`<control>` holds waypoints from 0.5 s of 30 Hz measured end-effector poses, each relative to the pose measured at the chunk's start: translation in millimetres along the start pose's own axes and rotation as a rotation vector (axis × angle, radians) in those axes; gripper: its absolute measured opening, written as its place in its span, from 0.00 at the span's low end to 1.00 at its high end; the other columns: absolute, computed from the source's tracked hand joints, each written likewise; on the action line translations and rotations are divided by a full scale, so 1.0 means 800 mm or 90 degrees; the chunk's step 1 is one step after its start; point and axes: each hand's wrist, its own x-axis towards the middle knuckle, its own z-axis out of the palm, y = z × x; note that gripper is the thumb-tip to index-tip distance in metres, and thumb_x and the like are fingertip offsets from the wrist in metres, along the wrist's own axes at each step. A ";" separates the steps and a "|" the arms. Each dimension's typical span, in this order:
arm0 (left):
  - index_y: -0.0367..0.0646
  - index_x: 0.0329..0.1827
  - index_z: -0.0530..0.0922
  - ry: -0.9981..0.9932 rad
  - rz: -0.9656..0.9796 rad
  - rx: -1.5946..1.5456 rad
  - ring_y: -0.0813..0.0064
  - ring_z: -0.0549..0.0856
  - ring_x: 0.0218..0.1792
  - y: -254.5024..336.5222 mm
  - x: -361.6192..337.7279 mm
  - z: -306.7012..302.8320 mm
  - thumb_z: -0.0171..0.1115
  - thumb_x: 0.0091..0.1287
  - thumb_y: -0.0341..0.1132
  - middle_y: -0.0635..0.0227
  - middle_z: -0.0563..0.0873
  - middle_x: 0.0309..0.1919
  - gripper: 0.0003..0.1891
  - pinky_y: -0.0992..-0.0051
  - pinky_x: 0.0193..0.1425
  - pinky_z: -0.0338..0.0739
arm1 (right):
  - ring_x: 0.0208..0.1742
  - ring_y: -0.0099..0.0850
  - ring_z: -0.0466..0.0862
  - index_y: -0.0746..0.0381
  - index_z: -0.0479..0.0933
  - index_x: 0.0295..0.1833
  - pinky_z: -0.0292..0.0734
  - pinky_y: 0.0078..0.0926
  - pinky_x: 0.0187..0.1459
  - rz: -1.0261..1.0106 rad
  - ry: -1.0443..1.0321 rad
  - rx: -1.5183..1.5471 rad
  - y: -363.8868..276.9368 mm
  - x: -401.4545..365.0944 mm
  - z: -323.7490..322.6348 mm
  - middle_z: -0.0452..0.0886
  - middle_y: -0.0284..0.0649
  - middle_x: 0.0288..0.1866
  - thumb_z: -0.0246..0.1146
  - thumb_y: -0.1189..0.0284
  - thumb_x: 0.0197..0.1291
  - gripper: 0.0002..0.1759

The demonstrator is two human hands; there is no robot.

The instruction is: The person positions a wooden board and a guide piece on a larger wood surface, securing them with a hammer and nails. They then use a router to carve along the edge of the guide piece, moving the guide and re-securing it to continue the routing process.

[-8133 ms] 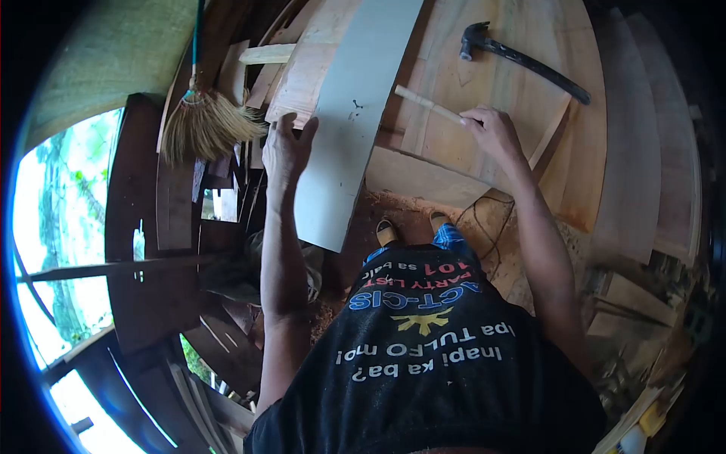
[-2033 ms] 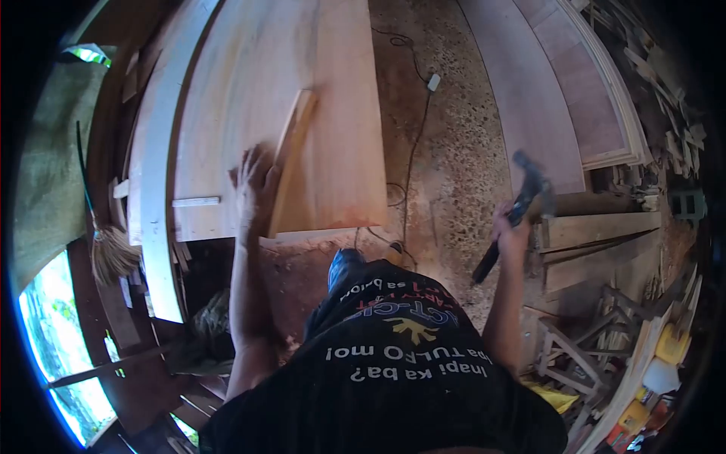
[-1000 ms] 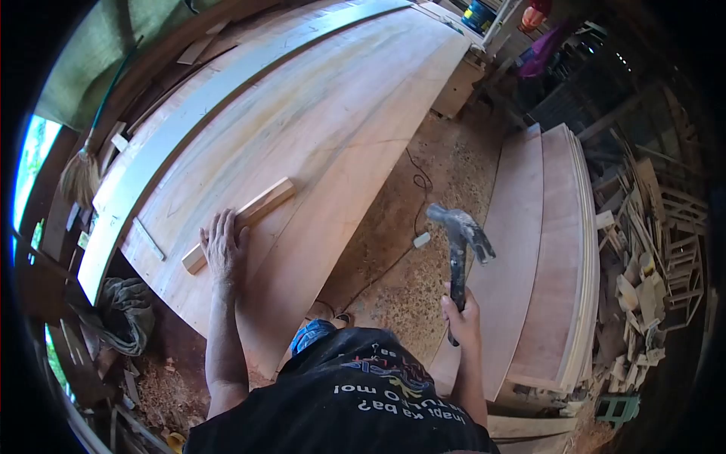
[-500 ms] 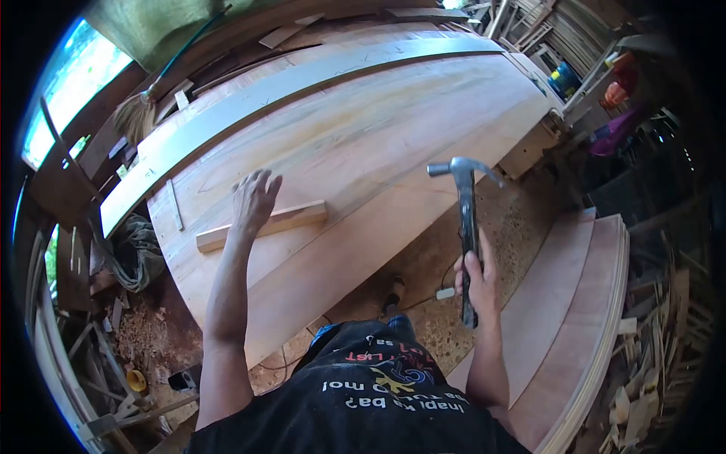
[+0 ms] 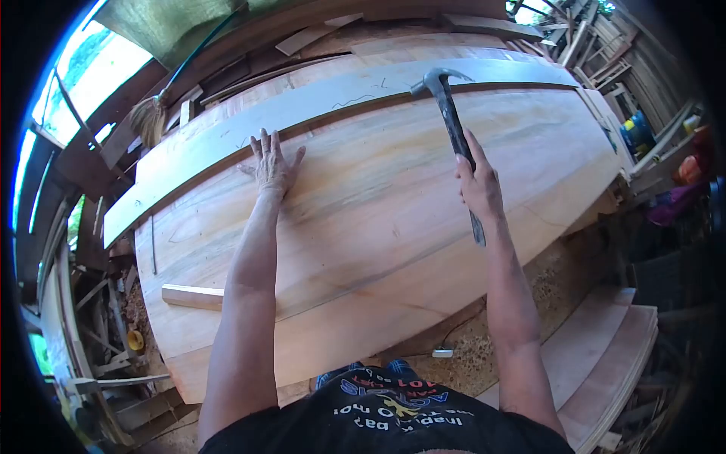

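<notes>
Hammer: raised at one o'clock from the centre of the view; dark, scuffed handle with pale wear, grey metal head [image 5: 436,78], claw curving toward three o'clock
Right hand [image 5: 482,184]: wrapped around the hammer [image 5: 452,121] at mid-handle
Left hand [image 5: 273,168]: at ten o'clock, empty, fingers spread by the near edge of the long board; firm pressure cannot be told
Long board [image 5: 249,125]: pale, smooth-faced, running from nine to two o'clock on the plywood sheet [image 5: 363,265], which shows streaky tan grain
Wood block [image 5: 189,296]: at eight o'clock on the sheet, its inner end hidden by the left forearm
Hard to make out: scribbles on the board, too small to read; whether hammer and board touch; scrap at four o'clock, lost in shadow
</notes>
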 end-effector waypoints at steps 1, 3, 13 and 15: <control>0.54 0.81 0.56 -0.006 -0.017 0.014 0.61 0.43 0.83 -0.002 -0.001 0.000 0.54 0.65 0.68 0.69 0.48 0.83 0.45 0.20 0.70 0.36 | 0.40 0.49 0.85 0.46 0.61 0.78 0.78 0.43 0.47 -0.009 -0.008 -0.007 0.010 0.028 0.011 0.84 0.54 0.41 0.56 0.64 0.71 0.30; 0.54 0.81 0.54 -0.030 -0.024 0.030 0.61 0.43 0.83 -0.003 0.003 -0.002 0.53 0.64 0.70 0.70 0.48 0.83 0.47 0.21 0.70 0.36 | 0.41 0.47 0.85 0.44 0.61 0.78 0.78 0.43 0.45 -0.033 -0.015 -0.025 0.028 0.077 0.033 0.83 0.53 0.41 0.56 0.64 0.72 0.30; 0.55 0.81 0.55 -0.078 -0.052 0.064 0.63 0.46 0.82 0.009 0.014 -0.013 0.52 0.65 0.69 0.71 0.52 0.82 0.45 0.20 0.70 0.38 | 0.46 0.55 0.85 0.36 0.58 0.78 0.78 0.50 0.49 -0.100 0.034 -0.063 0.020 0.176 0.087 0.85 0.55 0.42 0.55 0.63 0.72 0.31; 0.55 0.81 0.55 -0.071 -0.047 0.065 0.63 0.46 0.82 0.010 0.017 -0.012 0.53 0.65 0.69 0.70 0.52 0.82 0.45 0.20 0.70 0.38 | 0.45 0.56 0.85 0.34 0.57 0.78 0.79 0.51 0.49 -0.117 0.077 -0.106 0.031 0.187 0.109 0.85 0.55 0.41 0.55 0.63 0.72 0.32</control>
